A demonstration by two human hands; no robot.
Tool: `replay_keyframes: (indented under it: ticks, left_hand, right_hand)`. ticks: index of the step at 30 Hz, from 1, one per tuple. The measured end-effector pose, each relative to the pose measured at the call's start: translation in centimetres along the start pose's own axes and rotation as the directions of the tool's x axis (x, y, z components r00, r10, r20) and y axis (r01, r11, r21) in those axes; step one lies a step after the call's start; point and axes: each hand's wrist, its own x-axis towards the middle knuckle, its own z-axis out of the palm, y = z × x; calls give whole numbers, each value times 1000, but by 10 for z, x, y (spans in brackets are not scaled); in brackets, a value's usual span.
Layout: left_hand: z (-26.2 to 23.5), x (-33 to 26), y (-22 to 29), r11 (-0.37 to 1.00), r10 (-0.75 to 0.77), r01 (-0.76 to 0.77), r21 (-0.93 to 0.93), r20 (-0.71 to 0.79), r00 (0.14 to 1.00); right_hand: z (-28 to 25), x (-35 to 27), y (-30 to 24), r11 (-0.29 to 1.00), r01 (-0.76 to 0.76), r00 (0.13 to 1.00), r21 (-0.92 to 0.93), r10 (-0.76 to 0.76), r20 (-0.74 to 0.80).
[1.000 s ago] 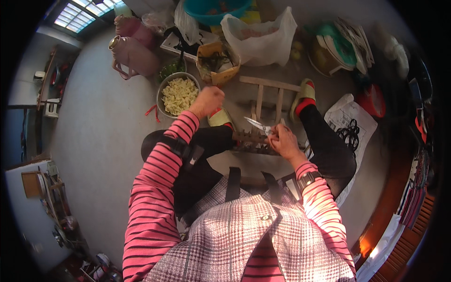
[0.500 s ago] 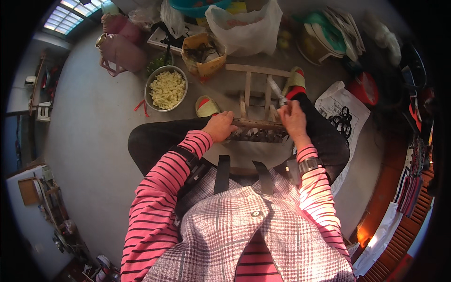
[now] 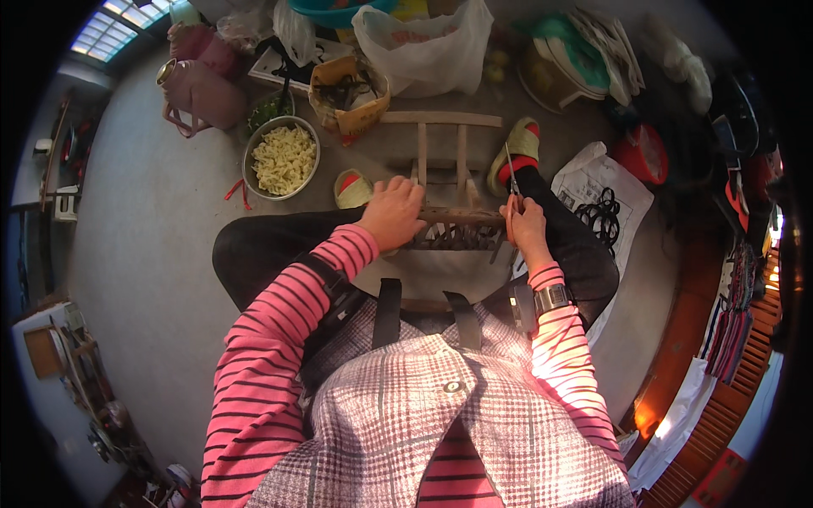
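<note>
A wooden frame (image 3: 462, 217), like a small stool tipped on its side, lies between my legs. Dark strips or loops hang along its near bar, too small to make out well. My left hand (image 3: 395, 212) covers the bar's left end, fingers bent over it. At the right end, my right hand (image 3: 530, 230) grips scissors (image 3: 511, 183) by their orange handles, with the blades pointing away from me. The blades stand close to the frame's right end, beside my slippered foot (image 3: 515, 152).
Left of the frame sits a metal bowl (image 3: 318, 161) of pale yellow chopped food. Beyond are a cardboard box (image 3: 345, 112) of dark strips, a white plastic bag (image 3: 423, 59) and a pinkish jug (image 3: 201, 91). On the right, black loops (image 3: 600, 218) lie on a white sack (image 3: 628, 191).
My right hand has turned the scissors upright, so their orange handles and blades now show clearly. My left hand has lifted and shifted slightly on the bar. The whole view has moved a little.
</note>
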Motion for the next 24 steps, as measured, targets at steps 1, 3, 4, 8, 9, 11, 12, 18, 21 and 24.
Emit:
replay_keyframes:
  ticks: [1, 3, 4, 8, 9, 11, 12, 18, 21, 24]
  left_hand:
    - [4, 8, 5, 999, 40, -40, -16, -6, 999]
    - [15, 21, 16, 996, 62, -53, -70, 126, 990]
    - [22, 26, 21, 994, 51, -24, -105, 261, 964]
    - [47, 24, 31, 977, -16, 100, -188, 403, 915]
    - [51, 22, 33, 977, -7, 79, -197, 342, 940]
    - [57, 18, 35, 979, -3, 58, -196, 271, 963]
    - [60, 18, 36, 981, -8, 59, -185, 264, 964]
    - [65, 19, 47, 986, -2, 45, -159, 259, 966]
    - [67, 17, 48, 986, 3, 39, -163, 251, 968]
    - [69, 16, 49, 988, -2, 43, -151, 265, 964]
  right_hand:
    - [0, -2, -1, 1000, 19, 1000, -18, -19, -1]
    - [0, -3, -1, 996, 88, 996, -24, -89, -31]
    - [1, -4, 0, 990, 138, 988, -14, -139, -64]
    - [-4, -4, 3, 970, 236, 968, -66, -240, -71]
    - [-6, -7, 0, 949, 304, 944, -86, -312, -110]
    - [-13, -17, -10, 934, 322, 925, -156, -346, -158]
    - [-18, -26, -16, 903, 370, 908, -218, -401, -124]
    - [-76, -87, -38, 727, 473, 873, -498, -461, 157]
    - [-85, -108, -38, 666, 541, 829, -513, -524, 193]
    - [-85, -118, -37, 664, 523, 842, -533, -498, 205]
